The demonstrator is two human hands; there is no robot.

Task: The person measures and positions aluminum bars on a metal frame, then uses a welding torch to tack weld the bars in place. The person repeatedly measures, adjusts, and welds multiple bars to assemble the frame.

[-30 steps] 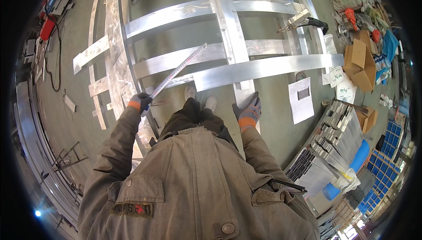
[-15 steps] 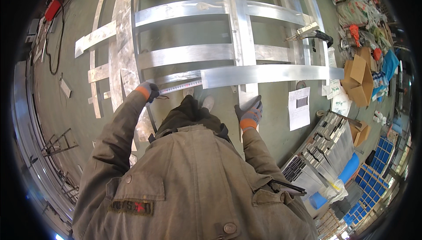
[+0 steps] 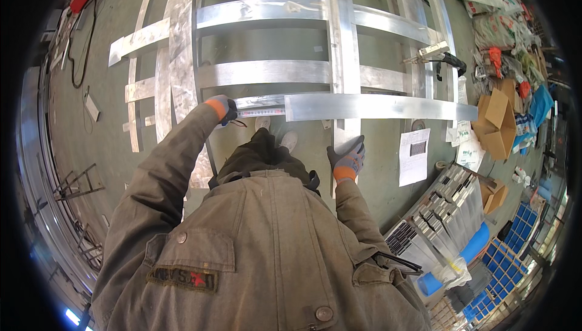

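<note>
My left hand (image 3: pixel 225 110), in a grey and orange work glove, is closed on a tape measure. Its short pulled-out blade (image 3: pixel 262 112) reaches right to the end of a shiny flat metal bar (image 3: pixel 382 106). That bar lies crosswise over the frame's long members. My right hand (image 3: pixel 347 160), gloved alike, grips the near end of a long metal bar (image 3: pixel 347 58), thumb at one edge and fingers at the other. The tape's case is mostly hidden by my left hand.
More crossbars (image 3: pixel 267 72) of the metal frame stretch ahead. A clamp with a cable (image 3: pixel 433 52) sits at right. Beyond are a paper sheet (image 3: pixel 414 157), an opened cardboard box (image 3: pixel 497 122), stacked metal profiles (image 3: pixel 433 210) and bags (image 3: pixel 494 28). Long metal stock (image 3: pixel 33 149) lines the left.
My left hand has moved right and a little farther away, closer to the bar's end, and the exposed tape is shorter and more level. My right hand keeps its place on the bar.
</note>
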